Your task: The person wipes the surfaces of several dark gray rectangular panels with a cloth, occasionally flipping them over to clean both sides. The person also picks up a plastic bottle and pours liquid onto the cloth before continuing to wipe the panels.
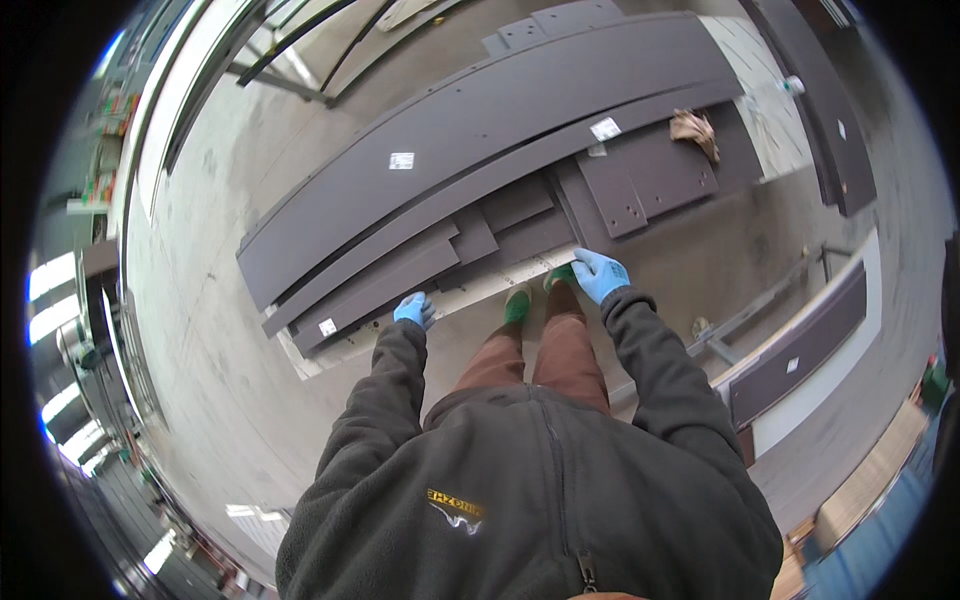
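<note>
My left hand (415, 310), in a light blue glove, is beside the front edge of a low stack of dark panels. Its fingers are loosely bent and apart, with nothing visible in them. On the right, my gloved right hand (601, 276) is over the front edge of the white board (480, 290) beneath the stack. That hand looks open too; whether its fingertips touch the board I cannot tell. Nearest the hands lie a narrow dark panel (385, 287) and shorter dark pieces (520, 225). Behind them stretches a long, wide dark panel (480, 125) with white labels.
A crumpled brown cloth (694, 134) lies on the panels at right. Beyond stands another long dark panel (815, 105). To my right, a dark panel (800, 345) rests on a white board beside a metal frame (755, 310). My green shoes (517, 305) are close to the stack.
</note>
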Tool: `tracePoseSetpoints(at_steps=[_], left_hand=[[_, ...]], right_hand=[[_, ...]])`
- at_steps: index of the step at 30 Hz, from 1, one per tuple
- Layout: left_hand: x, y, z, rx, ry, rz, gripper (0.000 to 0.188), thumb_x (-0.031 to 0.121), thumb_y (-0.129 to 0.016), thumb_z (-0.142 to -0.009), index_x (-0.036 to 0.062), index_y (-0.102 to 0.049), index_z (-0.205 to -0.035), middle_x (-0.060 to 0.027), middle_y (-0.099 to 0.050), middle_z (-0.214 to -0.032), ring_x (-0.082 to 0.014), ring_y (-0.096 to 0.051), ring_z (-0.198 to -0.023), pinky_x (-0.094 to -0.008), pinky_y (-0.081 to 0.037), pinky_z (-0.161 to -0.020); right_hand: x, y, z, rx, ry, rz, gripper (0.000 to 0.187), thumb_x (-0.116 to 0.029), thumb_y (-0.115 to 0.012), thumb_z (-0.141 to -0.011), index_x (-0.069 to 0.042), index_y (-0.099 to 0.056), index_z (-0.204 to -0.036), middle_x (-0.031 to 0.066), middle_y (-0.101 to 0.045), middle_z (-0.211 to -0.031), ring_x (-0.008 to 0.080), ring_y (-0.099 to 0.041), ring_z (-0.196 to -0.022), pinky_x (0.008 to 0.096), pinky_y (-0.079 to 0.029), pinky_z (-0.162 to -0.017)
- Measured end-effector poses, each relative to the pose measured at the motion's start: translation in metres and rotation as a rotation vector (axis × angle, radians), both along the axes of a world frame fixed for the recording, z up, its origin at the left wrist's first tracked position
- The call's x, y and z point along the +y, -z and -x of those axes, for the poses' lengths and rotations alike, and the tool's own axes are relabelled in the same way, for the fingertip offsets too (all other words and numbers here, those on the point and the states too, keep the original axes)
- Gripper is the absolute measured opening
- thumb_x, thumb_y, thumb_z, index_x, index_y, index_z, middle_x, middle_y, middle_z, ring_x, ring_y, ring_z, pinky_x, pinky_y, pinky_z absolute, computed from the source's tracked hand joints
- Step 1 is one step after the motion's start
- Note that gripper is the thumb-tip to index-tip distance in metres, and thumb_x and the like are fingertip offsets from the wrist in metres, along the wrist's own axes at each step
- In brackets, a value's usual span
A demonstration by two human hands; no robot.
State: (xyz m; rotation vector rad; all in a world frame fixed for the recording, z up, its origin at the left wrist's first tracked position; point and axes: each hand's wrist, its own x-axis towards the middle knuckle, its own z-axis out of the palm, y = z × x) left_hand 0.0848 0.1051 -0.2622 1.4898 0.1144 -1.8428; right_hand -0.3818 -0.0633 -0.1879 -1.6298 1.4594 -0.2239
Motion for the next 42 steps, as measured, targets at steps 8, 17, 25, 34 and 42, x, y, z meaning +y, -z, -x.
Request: tracePoseSetpoints(at_steps=[8,17,25,34,42], left_hand=[[-0.124,-0.062,0.046,0.036,-0.703,0.039,0.061,0.034,-0.061,-0.104,0.0083,-0.043,-0.156,-0.0148,-0.043,-0.164,-0.0337,-0.043,-0.149,-0.0505,-0.037,-0.122],[-0.24,-0.034,0.078,0.425,-1.009,0.156,0.077,0.032,-0.066,-0.101,-0.0003,-0.029,-0.161,-0.0207,-0.028,-0.169,-0.0384,-0.03,-0.156,-0.0564,-0.031,-0.126],[-0.259,-0.021,0.095,0.515,-1.099,0.096,0.043,0.029,-0.065,-0.102,-0.0047,-0.06,-0.128,-0.019,-0.055,-0.147,-0.0401,-0.047,-0.143,-0.0557,-0.038,-0.122],[-0.238,-0.015,0.091,0.649,-1.076,0.146,0.042,0.032,-0.061,-0.104,0.002,-0.061,-0.133,-0.0133,-0.059,-0.144,-0.0352,-0.048,-0.143,-0.0518,-0.04,-0.122],[-0.249,-0.022,0.085,0.641,-1.101,0.055,0.044,0.033,-0.056,-0.107,0.0021,-0.059,-0.138,-0.0147,-0.058,-0.146,-0.0364,-0.046,-0.145,-0.0539,-0.038,-0.123]], right_hand=[[-0.181,0.001,-0.083,-0.022,-0.263,0.009,0.045,-0.037,-0.065,-0.098,-0.006,-0.071,-0.13,0.0186,-0.072,-0.127,0.036,-0.068,-0.119,0.0426,-0.052,-0.104],[-0.374,0.027,-0.212,0.053,-0.622,0.688,0.034,-0.028,-0.071,-0.091,-0.006,-0.067,-0.116,0.0161,-0.07,-0.127,0.0354,-0.065,-0.118,0.046,-0.052,-0.099],[-0.469,0.047,-0.307,0.475,-0.799,0.634,0.055,-0.049,-0.061,-0.097,-0.012,-0.061,-0.138,0.0091,-0.06,-0.146,0.0248,-0.051,-0.14,0.0434,-0.035,-0.116],[-0.49,0.042,-0.349,0.778,-0.85,0.131,0.068,-0.067,-0.05,-0.101,-0.008,-0.074,-0.125,0.0181,-0.073,-0.125,0.0369,-0.067,-0.121,0.046,-0.051,-0.105],[-0.486,0.012,-0.335,0.721,-0.885,0.322,0.066,-0.067,-0.054,-0.099,-0.005,-0.075,-0.107,0.0206,-0.076,-0.11,0.0386,-0.072,-0.105,0.0461,-0.054,-0.094]])
